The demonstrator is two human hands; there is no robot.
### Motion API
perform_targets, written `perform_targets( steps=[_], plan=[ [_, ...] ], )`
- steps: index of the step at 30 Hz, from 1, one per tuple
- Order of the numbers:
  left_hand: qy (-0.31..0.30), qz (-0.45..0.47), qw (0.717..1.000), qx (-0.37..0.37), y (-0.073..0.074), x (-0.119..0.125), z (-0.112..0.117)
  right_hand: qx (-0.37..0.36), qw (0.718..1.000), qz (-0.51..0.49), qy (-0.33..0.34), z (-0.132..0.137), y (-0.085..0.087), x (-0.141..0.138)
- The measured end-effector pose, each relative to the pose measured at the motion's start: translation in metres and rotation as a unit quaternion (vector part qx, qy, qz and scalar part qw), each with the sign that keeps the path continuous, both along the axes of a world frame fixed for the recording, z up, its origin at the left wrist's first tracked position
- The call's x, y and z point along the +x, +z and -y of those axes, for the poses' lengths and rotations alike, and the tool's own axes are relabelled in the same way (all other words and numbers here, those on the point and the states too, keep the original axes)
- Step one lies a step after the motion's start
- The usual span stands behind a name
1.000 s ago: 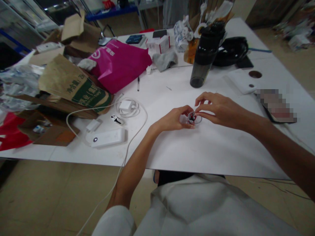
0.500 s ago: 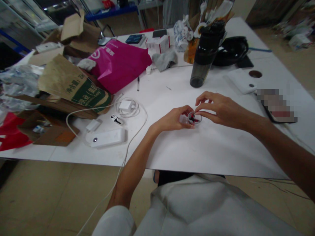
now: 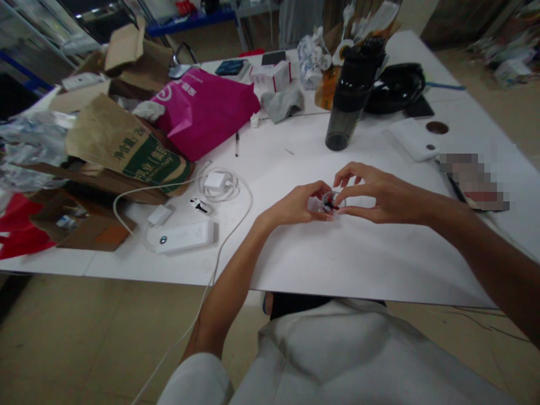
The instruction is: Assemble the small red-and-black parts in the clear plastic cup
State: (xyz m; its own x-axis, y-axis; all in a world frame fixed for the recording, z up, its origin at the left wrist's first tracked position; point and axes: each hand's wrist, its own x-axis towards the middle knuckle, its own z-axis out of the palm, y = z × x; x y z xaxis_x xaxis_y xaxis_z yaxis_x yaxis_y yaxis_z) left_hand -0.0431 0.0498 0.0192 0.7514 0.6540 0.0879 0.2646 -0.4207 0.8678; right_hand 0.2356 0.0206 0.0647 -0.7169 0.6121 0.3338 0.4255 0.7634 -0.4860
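A small clear round container [image 3: 332, 202] with dark red and black bits inside rests on the white table [image 3: 363, 253], between my two hands. My left hand [image 3: 297, 205] has its fingers curled round the container's left side. My right hand [image 3: 375, 194] pinches the right rim between thumb and forefinger, the other fingers arched above it. What the bits inside are is too small to make out.
A dark drink bottle [image 3: 352, 93] stands just beyond my hands. A white charger with coiled cable [image 3: 217, 183], a white power bank [image 3: 181, 236] and earbuds [image 3: 199, 205] lie to the left. A magenta bag [image 3: 206, 109], brown paper bags [image 3: 122, 146] and cardboard crowd the far left. A black pouch [image 3: 399, 84] sits far right.
My right hand has shifted slightly down and closer round the container, thumb now under its right side. My left hand has stayed put.
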Motion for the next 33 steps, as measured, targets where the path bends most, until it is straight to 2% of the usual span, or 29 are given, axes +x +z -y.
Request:
perform_targets(
  steps=[7,20,27,33],
  plan=[
    [-0.007,-0.008,1.0,0.013,-0.003,-0.001,-0.002,-0.018,1.0,0.011,0.015,-0.004,-0.005,0.006],
    [-0.01,-0.003,1.0,0.006,-0.002,-0.001,-0.002,-0.032,0.997,0.057,0.032,-0.013,0.0,0.011],
    [-0.006,-0.008,1.0,0.003,0.0,-0.001,-0.001,-0.05,0.997,0.047,0.039,-0.019,0.002,0.009],
    [-0.009,0.0,1.0,0.006,-0.002,-0.001,-0.002,-0.017,0.998,0.052,0.023,-0.019,0.006,0.009]
  ],
)
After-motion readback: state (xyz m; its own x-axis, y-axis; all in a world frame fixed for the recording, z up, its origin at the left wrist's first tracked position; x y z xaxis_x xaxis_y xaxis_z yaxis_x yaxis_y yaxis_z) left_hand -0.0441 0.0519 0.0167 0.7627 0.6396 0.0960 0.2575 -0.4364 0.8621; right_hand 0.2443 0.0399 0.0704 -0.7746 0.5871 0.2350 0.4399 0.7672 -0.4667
